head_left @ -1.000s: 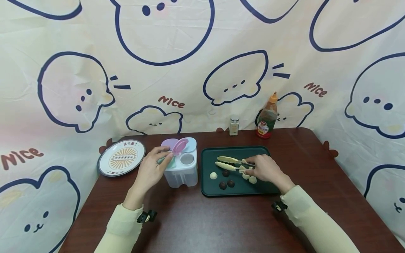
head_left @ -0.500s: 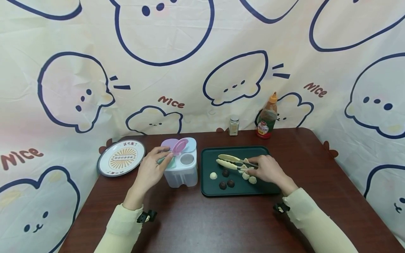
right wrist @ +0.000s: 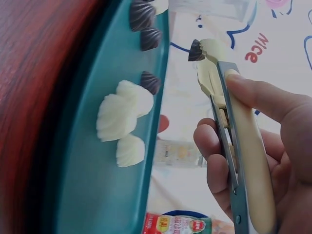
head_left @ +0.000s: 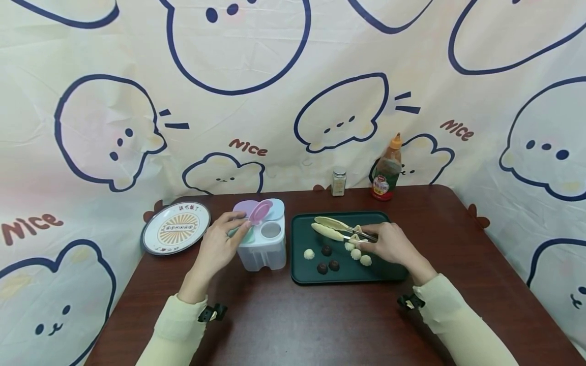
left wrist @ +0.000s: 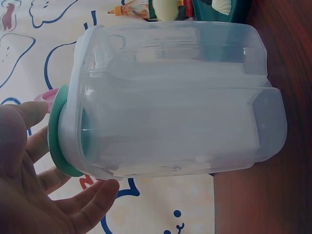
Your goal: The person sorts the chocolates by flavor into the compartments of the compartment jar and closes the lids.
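Note:
In the head view my left hand [head_left: 223, 240] pinches the raised pink lid [head_left: 259, 212] of a clear storage box [head_left: 263, 254] with several coloured lids. An uncovered round hole [head_left: 271, 230] shows in its top. The left wrist view shows fingers around the green lid [left wrist: 61, 131]. My right hand [head_left: 386, 243] grips cream-tipped tongs [right wrist: 246, 156] above a dark green tray [head_left: 302, 229]. At the tongs' tips a dark brown ridged piece [right wrist: 195, 50] appears in the right wrist view; the head view does not show it. Dark pieces [head_left: 334, 266] and white pieces [head_left: 355, 254] lie on the tray.
A white plate [head_left: 176, 229] with a printed sunburst leans at the table's left. Behind the tray stand a small glass jar [head_left: 338, 182] and a sauce bottle [head_left: 386, 173] with an orange cap. A patterned cloth [head_left: 284, 117] hangs around the brown table [head_left: 293, 320].
My right hand has risen slightly with the tongs, shifting a little to the right and away from the pieces on the tray. The left hand and the pink lid have stayed put.

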`<state>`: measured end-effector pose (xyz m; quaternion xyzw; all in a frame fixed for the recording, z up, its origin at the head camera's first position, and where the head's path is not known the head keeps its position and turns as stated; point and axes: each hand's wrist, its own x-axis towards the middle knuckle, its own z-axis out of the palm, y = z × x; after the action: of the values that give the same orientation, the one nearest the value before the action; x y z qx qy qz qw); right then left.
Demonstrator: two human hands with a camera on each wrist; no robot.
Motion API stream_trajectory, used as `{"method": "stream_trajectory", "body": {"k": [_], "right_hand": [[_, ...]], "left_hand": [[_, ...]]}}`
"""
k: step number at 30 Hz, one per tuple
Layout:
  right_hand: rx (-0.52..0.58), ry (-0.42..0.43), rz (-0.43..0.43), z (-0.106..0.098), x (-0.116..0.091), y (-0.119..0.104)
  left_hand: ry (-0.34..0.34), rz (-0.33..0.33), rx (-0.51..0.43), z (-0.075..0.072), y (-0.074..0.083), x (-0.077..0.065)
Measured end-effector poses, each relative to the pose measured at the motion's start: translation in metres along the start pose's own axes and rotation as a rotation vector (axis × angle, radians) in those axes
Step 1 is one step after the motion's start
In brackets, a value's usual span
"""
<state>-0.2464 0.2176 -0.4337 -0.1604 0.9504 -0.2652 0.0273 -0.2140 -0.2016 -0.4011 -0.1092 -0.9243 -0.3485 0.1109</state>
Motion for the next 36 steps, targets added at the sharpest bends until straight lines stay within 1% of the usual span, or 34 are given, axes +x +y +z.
{"method": "stream_trajectory", "body": {"k": [7, 11, 18, 24, 36], "right_hand": [[0.041, 0.032, -0.040, -0.006, -0.002, -0.007], [0.058, 0.047, -0.049, -0.009, -0.003, -0.014], [0.075, 0.062, -0.064, -0.014, -0.005, -0.030], [0.079, 0.079, -0.103, -0.020, -0.008, -0.045], [0.083, 0.082, -0.156, -0.018, -0.006, -0.070]], "left_hand": [[-0.003, -0.013, -0.002, 0.000, 0.000, 0.000], [-0.002, -0.012, 0.006, 0.001, 0.000, 0.001], [-0.001, -0.020, 0.010, 0.003, 0.000, 0.002], [-0.001, -0.020, 0.009, 0.002, 0.000, 0.002], [-0.002, -0.020, 0.004, 0.001, 0.001, 0.001]]}}
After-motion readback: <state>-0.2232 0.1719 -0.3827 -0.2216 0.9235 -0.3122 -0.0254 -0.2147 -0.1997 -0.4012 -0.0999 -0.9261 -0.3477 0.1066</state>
